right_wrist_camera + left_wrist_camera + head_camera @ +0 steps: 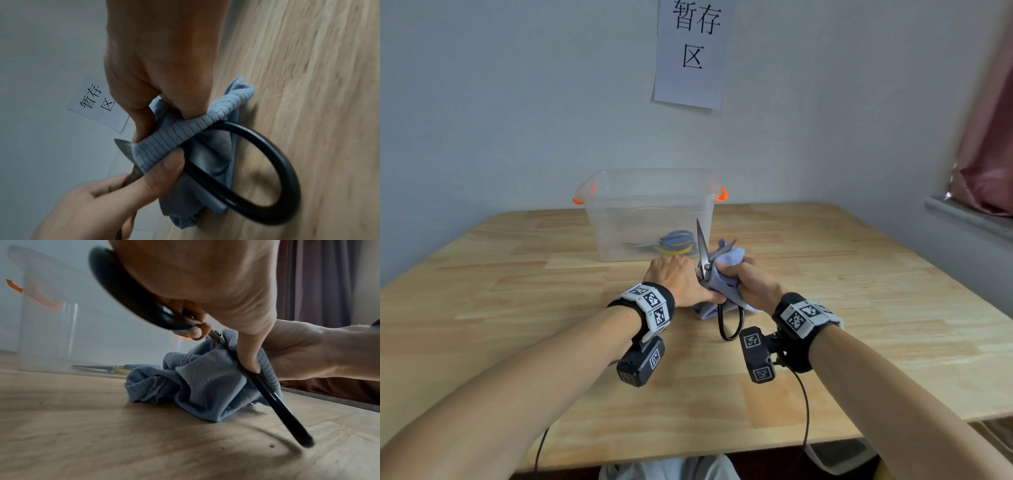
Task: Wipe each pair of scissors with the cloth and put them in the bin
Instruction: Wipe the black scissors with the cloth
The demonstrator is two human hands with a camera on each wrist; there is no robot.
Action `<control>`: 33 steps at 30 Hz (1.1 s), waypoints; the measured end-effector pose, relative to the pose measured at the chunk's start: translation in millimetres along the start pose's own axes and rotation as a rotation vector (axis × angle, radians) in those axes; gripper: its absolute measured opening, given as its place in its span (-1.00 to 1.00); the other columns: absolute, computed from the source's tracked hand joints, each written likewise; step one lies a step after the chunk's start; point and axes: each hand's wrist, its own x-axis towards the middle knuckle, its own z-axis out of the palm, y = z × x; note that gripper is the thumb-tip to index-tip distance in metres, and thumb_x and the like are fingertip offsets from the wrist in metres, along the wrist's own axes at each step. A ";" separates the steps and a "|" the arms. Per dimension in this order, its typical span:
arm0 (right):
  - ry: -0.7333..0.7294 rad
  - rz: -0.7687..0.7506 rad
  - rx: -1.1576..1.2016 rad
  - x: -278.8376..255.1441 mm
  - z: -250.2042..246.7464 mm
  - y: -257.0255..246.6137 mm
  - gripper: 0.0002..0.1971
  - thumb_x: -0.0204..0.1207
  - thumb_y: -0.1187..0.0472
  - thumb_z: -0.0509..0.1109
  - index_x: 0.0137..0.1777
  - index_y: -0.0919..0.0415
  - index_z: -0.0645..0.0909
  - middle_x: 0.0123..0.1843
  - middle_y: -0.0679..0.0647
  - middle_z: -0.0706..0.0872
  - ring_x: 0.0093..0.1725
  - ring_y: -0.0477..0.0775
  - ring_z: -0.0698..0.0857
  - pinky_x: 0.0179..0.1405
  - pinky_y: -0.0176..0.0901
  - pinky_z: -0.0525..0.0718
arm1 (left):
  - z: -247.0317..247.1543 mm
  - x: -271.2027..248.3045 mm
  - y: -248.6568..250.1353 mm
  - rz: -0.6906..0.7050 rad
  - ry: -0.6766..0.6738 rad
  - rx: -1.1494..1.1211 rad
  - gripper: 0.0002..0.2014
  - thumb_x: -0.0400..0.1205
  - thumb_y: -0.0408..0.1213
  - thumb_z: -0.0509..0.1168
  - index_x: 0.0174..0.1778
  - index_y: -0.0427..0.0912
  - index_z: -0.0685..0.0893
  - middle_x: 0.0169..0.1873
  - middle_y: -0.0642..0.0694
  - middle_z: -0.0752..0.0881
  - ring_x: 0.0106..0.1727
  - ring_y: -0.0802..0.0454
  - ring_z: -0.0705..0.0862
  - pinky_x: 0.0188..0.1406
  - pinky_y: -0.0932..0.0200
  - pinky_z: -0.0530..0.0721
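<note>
1. My left hand grips the black-handled scissors; my right hand bunches the blue cloth round one blade.
2. They stand blades-up just before the clear bin, which holds more scissors, on the wooden table.

plain room, likely workspace: wooden table, bare wall, taped paper sign, curtained window sill.
</note>
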 end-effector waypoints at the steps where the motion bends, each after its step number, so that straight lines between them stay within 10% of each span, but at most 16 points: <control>1: 0.005 -0.013 -0.023 1.2 2.0 0.1 -0.87 0.66 0.48 0.28 0.10 0.35 0.63 0.07 0.42 0.75 0.02 0.32 0.79 0.14 0.21 0.77 | 0.4 0.1 0.6 0.005 0.002 0.002 -0.33 0.26 0.56 0.38 -0.43 -0.06 0.48 -0.47 0.04 0.54 -0.29 0.00 0.58 -0.29 0.15 0.44; 9: 0.181 -0.001 -0.007 9.3 9.2 8.9 -0.74 0.54 0.36 0.50 0.13 0.54 0.65 0.09 0.51 0.76 0.12 0.51 0.77 0.22 0.54 0.65 | -4.9 -6.6 5.6 0.076 0.011 0.062 -0.39 0.36 0.53 0.33 -0.42 0.04 0.36 -0.45 0.08 0.48 -0.25 0.01 0.53 -0.22 0.14 0.41; 14: 0.294 0.000 -0.041 9.1 11.6 1.9 -0.91 0.54 0.42 0.49 -0.16 0.45 0.69 -0.23 0.34 0.78 -0.19 0.31 0.80 0.01 0.32 0.80 | -7.7 -7.9 8.7 0.110 0.036 0.092 -0.41 0.42 0.51 0.30 -0.43 0.04 0.33 -0.48 0.09 0.46 -0.27 0.02 0.52 -0.23 0.15 0.40; 33: 0.411 -0.109 0.026 3.1 18.4 -12.1 -0.74 0.62 0.49 0.34 -0.33 0.41 0.62 -0.37 0.23 0.67 -0.47 0.05 0.71 -0.53 -0.19 0.73 | -6.9 -2.8 11.2 0.092 -0.020 0.189 -0.28 0.32 0.64 0.22 -0.42 -0.06 0.37 -0.46 0.03 0.49 -0.26 0.00 0.54 -0.24 0.12 0.43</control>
